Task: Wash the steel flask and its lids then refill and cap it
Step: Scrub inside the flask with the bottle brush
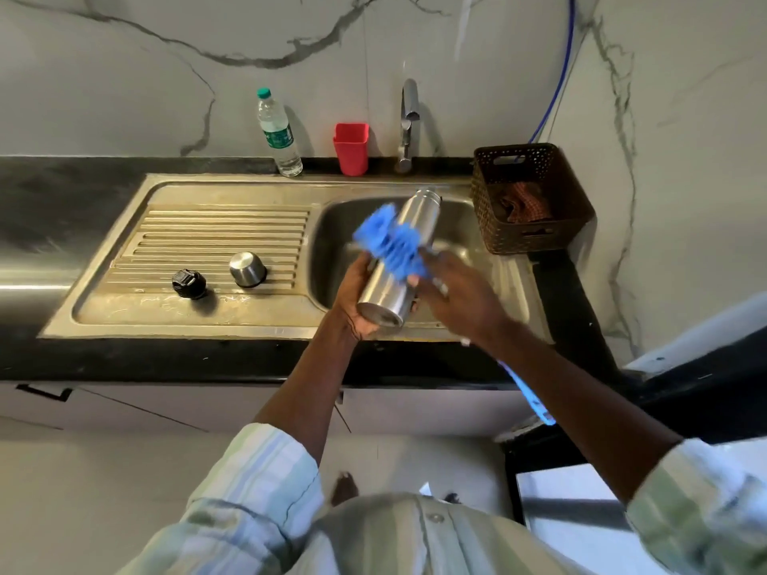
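Over the sink basin (344,226) my left hand (359,298) grips the lower end of the steel flask (409,226), which tilts with its open mouth pointing away toward the tap. My right hand (460,294) holds a blue bottle brush (392,242) whose bristles lie across the flask's side, blurred by motion; its blue handle (529,394) trails under my forearm. On the ribbed drainboard (186,242) to the left stand the black inner lid (189,284) and the steel cup lid (247,269), mouth down.
The tap (409,122) rises behind the basin. A red cup (351,149) and a plastic water bottle (279,132) stand against the marble wall. A brown basket (535,226) holding a cloth sits at the right. Black countertop (62,201) lies to the left.
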`<act>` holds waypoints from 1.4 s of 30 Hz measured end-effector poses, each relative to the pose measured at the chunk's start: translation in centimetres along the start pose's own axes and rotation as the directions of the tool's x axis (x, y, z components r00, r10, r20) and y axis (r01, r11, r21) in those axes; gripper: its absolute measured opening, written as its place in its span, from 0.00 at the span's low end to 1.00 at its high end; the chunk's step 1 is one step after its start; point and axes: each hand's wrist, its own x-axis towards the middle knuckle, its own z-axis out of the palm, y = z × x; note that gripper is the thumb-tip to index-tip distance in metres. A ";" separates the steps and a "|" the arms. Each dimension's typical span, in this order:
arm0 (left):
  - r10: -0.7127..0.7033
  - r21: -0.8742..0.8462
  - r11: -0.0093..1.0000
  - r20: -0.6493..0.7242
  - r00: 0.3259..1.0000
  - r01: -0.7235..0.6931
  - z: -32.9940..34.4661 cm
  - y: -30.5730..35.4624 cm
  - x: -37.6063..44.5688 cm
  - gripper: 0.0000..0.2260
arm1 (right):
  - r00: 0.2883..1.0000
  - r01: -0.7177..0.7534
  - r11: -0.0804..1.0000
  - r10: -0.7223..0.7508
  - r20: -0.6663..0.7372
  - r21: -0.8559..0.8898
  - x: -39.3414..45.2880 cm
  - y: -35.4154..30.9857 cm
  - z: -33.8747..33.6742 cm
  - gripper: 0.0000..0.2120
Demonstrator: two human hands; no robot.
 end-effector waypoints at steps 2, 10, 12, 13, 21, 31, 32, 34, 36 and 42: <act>0.021 -0.025 0.999 0.010 1.000 -0.020 -0.5 0.4 0.1 0.24 | 0.978 0.192 0.981 -0.190 0.087 -0.016 -3.5 -1.5 0.6 0.24; 0.070 0.040 0.997 -0.011 0.998 -0.069 1.7 -0.1 -0.2 0.21 | 0.987 -0.157 0.988 0.157 -0.032 0.003 3.6 1.7 -0.7 0.26; 0.106 -0.014 0.994 0.030 0.994 -0.106 0.9 0.1 0.0 0.20 | 0.997 0.047 0.999 -0.046 0.062 -0.009 -0.1 -0.5 0.0 0.25; 0.122 0.010 0.992 0.057 0.991 -0.123 0.6 0.2 -0.2 0.19 | 0.985 0.150 0.989 -0.149 0.086 -0.010 -1.8 -1.2 0.1 0.24; 0.005 -0.004 1.000 0.112 0.994 -0.004 1.3 0.3 0.0 0.28 | 0.985 -0.123 0.989 0.131 -0.113 0.078 5.5 1.5 -1.5 0.22; -0.036 0.155 0.987 0.024 0.999 0.032 1.0 0.7 -1.1 0.24 | 0.967 -0.170 0.983 0.180 -0.178 0.068 5.7 3.0 -1.2 0.24; -0.019 0.161 0.987 0.020 1.000 0.015 1.1 0.4 -1.0 0.24 | 0.959 -0.212 0.975 0.220 -0.177 0.060 6.2 3.4 -1.4 0.24; 0.027 0.098 0.995 0.076 0.997 -0.035 0.6 -0.3 -0.6 0.25 | 0.984 -0.115 0.993 0.113 -0.135 -0.013 4.4 2.1 -0.7 0.24; 0.045 -0.042 0.998 0.118 0.992 -0.040 0.0 -0.5 -0.5 0.25 | 0.981 0.178 0.980 -0.184 -0.063 -0.086 0.2 0.1 0.6 0.25; 0.018 0.077 0.997 0.025 1.000 -0.020 0.8 -0.1 -0.4 0.22 | 0.994 -0.069 0.995 0.063 -0.085 -0.068 4.5 3.1 -0.5 0.30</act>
